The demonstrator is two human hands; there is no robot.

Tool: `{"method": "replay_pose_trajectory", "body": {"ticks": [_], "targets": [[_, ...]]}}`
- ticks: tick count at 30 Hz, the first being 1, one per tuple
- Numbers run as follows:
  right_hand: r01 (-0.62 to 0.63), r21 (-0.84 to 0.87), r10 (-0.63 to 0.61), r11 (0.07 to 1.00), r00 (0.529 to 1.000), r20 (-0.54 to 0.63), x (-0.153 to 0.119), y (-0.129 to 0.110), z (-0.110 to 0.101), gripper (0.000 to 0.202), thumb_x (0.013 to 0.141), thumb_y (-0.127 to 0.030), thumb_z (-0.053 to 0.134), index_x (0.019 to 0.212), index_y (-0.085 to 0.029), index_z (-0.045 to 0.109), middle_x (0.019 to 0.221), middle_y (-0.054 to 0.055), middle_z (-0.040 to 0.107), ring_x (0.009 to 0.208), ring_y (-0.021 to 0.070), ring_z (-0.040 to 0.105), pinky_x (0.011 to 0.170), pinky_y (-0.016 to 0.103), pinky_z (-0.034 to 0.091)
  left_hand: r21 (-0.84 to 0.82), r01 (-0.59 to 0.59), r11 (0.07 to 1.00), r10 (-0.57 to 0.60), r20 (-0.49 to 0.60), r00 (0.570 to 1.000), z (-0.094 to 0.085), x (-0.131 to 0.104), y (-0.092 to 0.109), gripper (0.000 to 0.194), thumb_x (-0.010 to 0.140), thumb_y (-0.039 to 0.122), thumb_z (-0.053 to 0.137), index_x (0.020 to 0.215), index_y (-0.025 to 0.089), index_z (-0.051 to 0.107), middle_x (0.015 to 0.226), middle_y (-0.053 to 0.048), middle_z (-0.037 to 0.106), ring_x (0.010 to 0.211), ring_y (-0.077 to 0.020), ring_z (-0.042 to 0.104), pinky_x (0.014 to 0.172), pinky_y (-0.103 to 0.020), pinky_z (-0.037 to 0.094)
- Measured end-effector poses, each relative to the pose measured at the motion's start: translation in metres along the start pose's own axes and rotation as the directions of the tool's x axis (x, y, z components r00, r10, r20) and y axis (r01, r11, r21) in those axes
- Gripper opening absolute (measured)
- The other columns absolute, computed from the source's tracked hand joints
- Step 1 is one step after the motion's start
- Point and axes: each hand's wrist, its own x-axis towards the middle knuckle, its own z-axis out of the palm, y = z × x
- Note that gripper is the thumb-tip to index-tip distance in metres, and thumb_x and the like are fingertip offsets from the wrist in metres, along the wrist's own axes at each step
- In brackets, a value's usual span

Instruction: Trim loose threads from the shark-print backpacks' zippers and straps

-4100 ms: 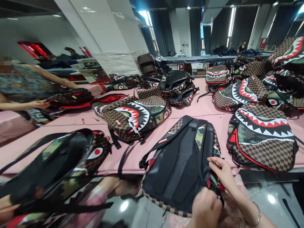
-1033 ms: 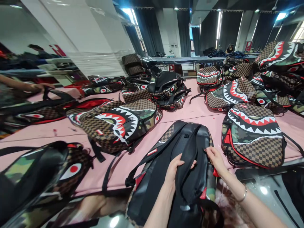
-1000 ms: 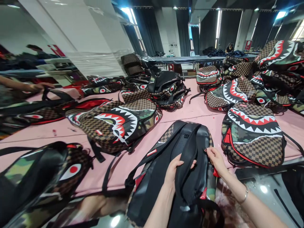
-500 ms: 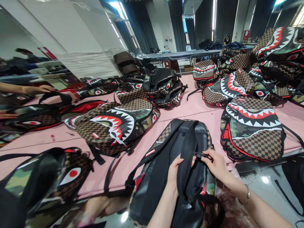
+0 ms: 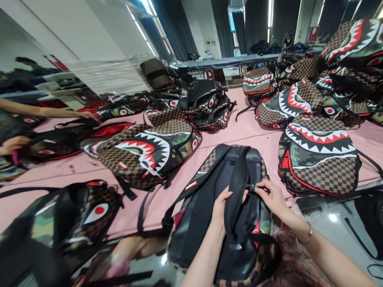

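A checkered backpack lies back side up at the table's front edge, its black padded panel facing me. My left hand is closed around one of its black shoulder straps, thumb on top and fingertips showing at the far side. My right hand pinches a small shiny clip beside that strap, between thumb and forefinger. The clip's exact shape is too small to make out. Below the hands, the strap's lower end runs into dark folds near a bit of red lining.
On the pink table lie several shark-mouth backpacks, one close on the right, another at left centre. A blurred backpack fills the lower left. At far left, a co-worker's hand touches another bag.
My hands keep their hold on the strap and the clip, with the clip now closer against the strap. At far left, the co-worker's hands have shifted over the bag.
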Motion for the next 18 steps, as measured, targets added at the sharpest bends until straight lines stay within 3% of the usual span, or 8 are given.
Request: {"method": "replay_pose_trajectory", "body": {"ticks": [4,6,8,9,12,14,18], "targets": [[-0.123,0.188,0.121,0.974,0.992,0.02,-0.019,-0.005,-0.003,0.015,0.079,-0.033,0.052,0.08,-0.02,0.057,0.073,0.0,0.061,0.068,0.0149,0.057,0.063,0.025,0.045,0.011,0.015,1.0,-0.015,-0.018,1.0,0.003,-0.003,0.0,0.031,0.067,0.005,0.047,0.096,0.01,0.057,0.086,-0.014,0.069,0.081,-0.0274,0.066,0.068,-0.037,0.056],[-0.084,0.176,0.065,0.981,0.991,0.114,-0.036,-0.016,-0.005,0.019,0.076,-0.034,0.056,0.088,-0.02,0.058,0.077,0.0,0.062,0.066,0.0141,0.057,0.059,0.024,0.045,0.019,0.044,0.999,-0.042,-0.062,0.997,0.007,-0.003,-0.001,0.03,0.068,0.007,0.047,0.096,0.011,0.055,0.087,-0.014,0.069,0.082,-0.0273,0.066,0.067,-0.037,0.056],[0.093,0.096,-0.115,0.991,0.959,0.257,-0.056,-0.031,-0.006,0.032,0.072,-0.034,0.063,0.101,-0.022,0.056,0.081,0.0,0.063,0.064,0.014,0.057,0.058,0.024,0.044,0.003,0.065,0.998,-0.064,-0.127,0.99,0.011,-0.003,-0.002,0.029,0.068,0.007,0.048,0.096,0.013,0.052,0.088,-0.013,0.068,0.083,-0.0273,0.066,0.067,-0.037,0.055],[0.236,0.029,-0.232,0.971,0.913,0.336,-0.065,-0.039,-0.005,0.037,0.072,-0.032,0.064,0.107,-0.023,0.055,0.08,0.001,0.063,0.064,0.0144,0.057,0.059,0.025,0.043,-0.013,0.073,0.997,-0.074,-0.158,0.985,0.013,-0.003,-0.003,0.03,0.067,0.007,0.049,0.097,0.014,0.05,0.09,-0.013,0.068,0.083,-0.0275,0.066,0.066,-0.037,0.055],[0.567,-0.199,-0.45,0.799,0.784,0.428,-0.084,-0.054,0.004,0.032,0.081,-0.021,0.052,0.113,-0.024,0.055,0.068,0.001,0.06,0.059,0.0151,0.052,0.056,0.027,0.038,-0.064,0.098,0.993,-0.11,-0.214,0.971,0.016,-0.002,-0.005,0.034,0.067,0.007,0.05,0.099,0.016,0.046,0.095,-0.013,0.066,0.085,-0.0283,0.066,0.065,-0.038,0.056],[0.604,-0.29,-0.485,0.742,0.783,0.39,-0.087,-0.058,0.012,0.025,0.082,-0.016,0.048,0.102,-0.023,0.061,0.06,0.0,0.057,0.054,0.0149,0.049,0.052,0.027,0.035,-0.075,0.118,0.99,-0.133,-0.227,0.965,0.015,-0.002,-0.006,0.034,0.068,0.008,0.052,0.1,0.016,0.047,0.096,-0.014,0.066,0.086,-0.0289,0.065,0.065,-0.039,0.056],[0.506,-0.246,-0.442,0.827,0.855,0.272,-0.082,-0.061,0.018,0.016,0.077,-0.018,0.049,0.072,-0.023,0.064,0.052,-0.001,0.054,0.049,0.0139,0.047,0.049,0.027,0.031,-0.065,0.189,0.98,-0.2,-0.261,0.945,0.009,-0.002,-0.004,0.031,0.073,0.014,0.051,0.104,0.009,0.05,0.095,-0.019,0.065,0.086,-0.0286,0.065,0.064,-0.036,0.057]]}}
